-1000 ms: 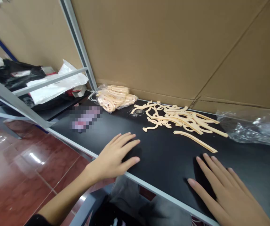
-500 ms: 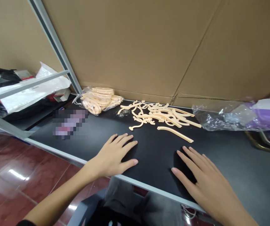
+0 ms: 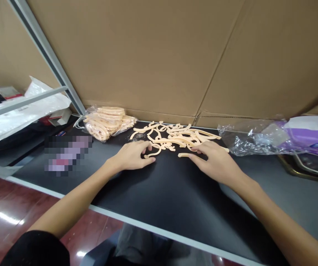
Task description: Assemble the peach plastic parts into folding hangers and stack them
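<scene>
My left hand [image 3: 131, 155] is at the near left edge of a loose pile of cream-coloured curved strips [image 3: 172, 139]. Its thumb and fingers are apart around a small curved piece [image 3: 158, 150] with a knobbed end; I see no firm grip. My right hand [image 3: 217, 160] reaches over a longer cream strip [image 3: 183, 155], whose left end shows beside the thumb while the hand hides the rest. A gap shows between that thumb and the forefinger. The strips' material and use cannot be made out.
A clear plastic bag of similar strips [image 3: 105, 122] lies at the back left. To the right are crumpled clear plastic [image 3: 247, 138] and a purple-and-white package [image 3: 311, 135]. A blurred-out object [image 3: 68, 153] lies left on the black tabletop [image 3: 159, 195]. Cardboard [image 3: 148, 55] stands behind.
Both hands have moved forward from the bare tabletop to the near edge of the strip pile. Their fingers, spread flat before, are now curved around strips. The view has shifted slightly.
</scene>
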Action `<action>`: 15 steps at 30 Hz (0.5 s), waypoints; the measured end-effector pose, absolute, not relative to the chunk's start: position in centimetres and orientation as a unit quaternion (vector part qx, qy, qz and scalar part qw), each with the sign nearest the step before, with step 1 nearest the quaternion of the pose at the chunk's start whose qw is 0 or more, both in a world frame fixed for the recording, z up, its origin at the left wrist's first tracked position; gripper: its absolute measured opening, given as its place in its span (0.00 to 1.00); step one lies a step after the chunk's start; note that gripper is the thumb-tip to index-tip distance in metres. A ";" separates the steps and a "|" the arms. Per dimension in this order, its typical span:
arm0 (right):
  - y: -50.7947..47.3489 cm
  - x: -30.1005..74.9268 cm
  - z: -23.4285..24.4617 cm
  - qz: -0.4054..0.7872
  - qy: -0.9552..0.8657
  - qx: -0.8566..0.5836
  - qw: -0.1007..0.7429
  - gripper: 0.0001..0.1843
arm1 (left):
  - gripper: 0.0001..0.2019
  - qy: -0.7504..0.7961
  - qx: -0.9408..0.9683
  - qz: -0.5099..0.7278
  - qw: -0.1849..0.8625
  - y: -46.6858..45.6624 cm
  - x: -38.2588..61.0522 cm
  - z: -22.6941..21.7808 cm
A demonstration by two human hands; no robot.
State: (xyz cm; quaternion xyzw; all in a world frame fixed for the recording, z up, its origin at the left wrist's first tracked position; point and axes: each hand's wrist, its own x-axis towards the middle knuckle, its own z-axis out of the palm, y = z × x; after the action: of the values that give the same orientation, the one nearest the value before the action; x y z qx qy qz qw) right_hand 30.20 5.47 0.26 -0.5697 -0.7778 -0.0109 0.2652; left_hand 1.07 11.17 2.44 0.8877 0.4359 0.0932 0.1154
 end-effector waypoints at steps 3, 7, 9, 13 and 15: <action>4.7 30.3 -1.3 -0.024 -0.805 -0.540 0.244 0.11 | 0.09 0.424 0.894 0.060 0.135 10.5 0.4 2.4; 4.2 30.6 -1.6 -0.020 -0.800 -0.549 0.242 0.11 | 0.06 0.397 0.901 0.054 0.166 9.8 0.4 2.9; 4.3 30.5 -1.5 -0.014 -0.799 -0.549 0.245 0.11 | 0.05 0.398 0.895 0.058 0.192 9.6 0.7 3.0; 4.5 30.6 -1.6 -0.008 -0.794 -0.551 0.257 0.10 | 0.08 0.408 0.868 0.094 0.267 9.4 1.1 2.9; 4.6 30.6 -1.7 -0.003 -0.792 -0.551 0.264 0.10 | 0.09 0.398 0.849 0.136 0.321 9.3 1.4 2.7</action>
State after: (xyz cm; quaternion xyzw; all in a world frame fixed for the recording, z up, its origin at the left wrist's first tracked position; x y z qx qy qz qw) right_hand 30.61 4.56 -1.74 -0.5510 -0.7917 -0.0026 0.2639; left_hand 1.35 9.29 2.75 0.8487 0.3977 0.1357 0.3212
